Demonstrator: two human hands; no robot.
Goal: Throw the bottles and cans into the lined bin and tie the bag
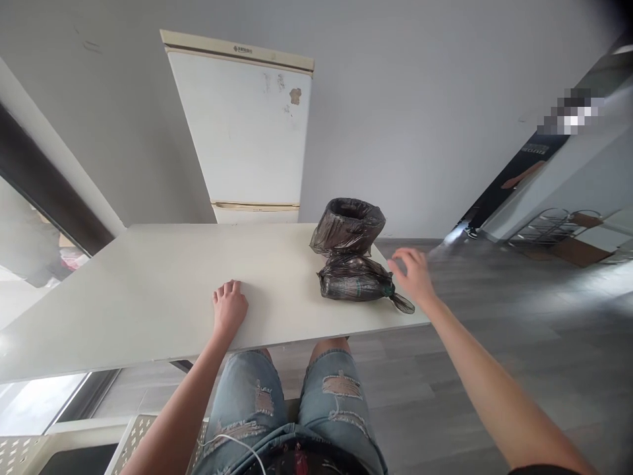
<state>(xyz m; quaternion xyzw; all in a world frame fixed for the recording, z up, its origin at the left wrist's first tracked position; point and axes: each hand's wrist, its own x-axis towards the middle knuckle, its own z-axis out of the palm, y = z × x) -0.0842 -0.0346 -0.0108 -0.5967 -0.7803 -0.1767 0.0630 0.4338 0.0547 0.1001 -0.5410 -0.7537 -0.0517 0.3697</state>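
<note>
Knotted black bag lying at the right end of the white table.
Behind it on the table stands an open-mouthed black bag; the right hand, empty, fingers parted, hovers at the table's right edge; the left hand rests curled on the tabletop, its grip hidden.

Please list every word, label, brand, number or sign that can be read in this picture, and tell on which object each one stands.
No text can be read with certainty.
Refrigerator: logo and brand characters on its top trim, too small to read.
Dark shirt, far right: pale lettering, too blurred to read.
Knotted black plastic bag: no legible writing.
</note>
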